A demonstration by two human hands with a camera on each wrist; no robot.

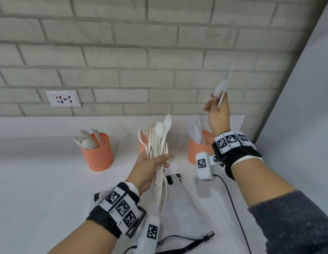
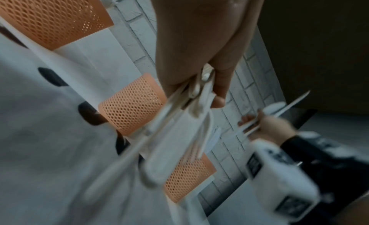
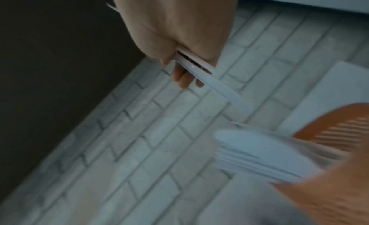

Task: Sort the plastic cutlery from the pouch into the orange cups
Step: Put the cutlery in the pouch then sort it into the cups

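Observation:
My left hand [image 1: 153, 164] grips an upright bundle of white plastic cutlery [image 1: 160, 142], forks and spoons, over the pouch [image 1: 179, 204]; the same bundle of cutlery [image 2: 179, 122] shows blurred in the left wrist view. Raised above the right orange cup [image 1: 198, 149], my right hand [image 1: 217, 109] holds a couple of white knives [image 1: 222, 88], seen as knives [image 3: 209, 80] in the right wrist view. The right cup has knives in it. Spoons fill the left orange cup [image 1: 98, 153]. The middle orange cup [image 1: 142, 142], with forks, is partly hidden behind the bundle.
A white tabletop [image 1: 40, 176] meets a brick wall [image 1: 141, 52] carrying a power socket [image 1: 63, 98]. A grey panel [image 1: 302, 116] stands at the right. Black cables [image 1: 231, 197] trail across the table near the pouch.

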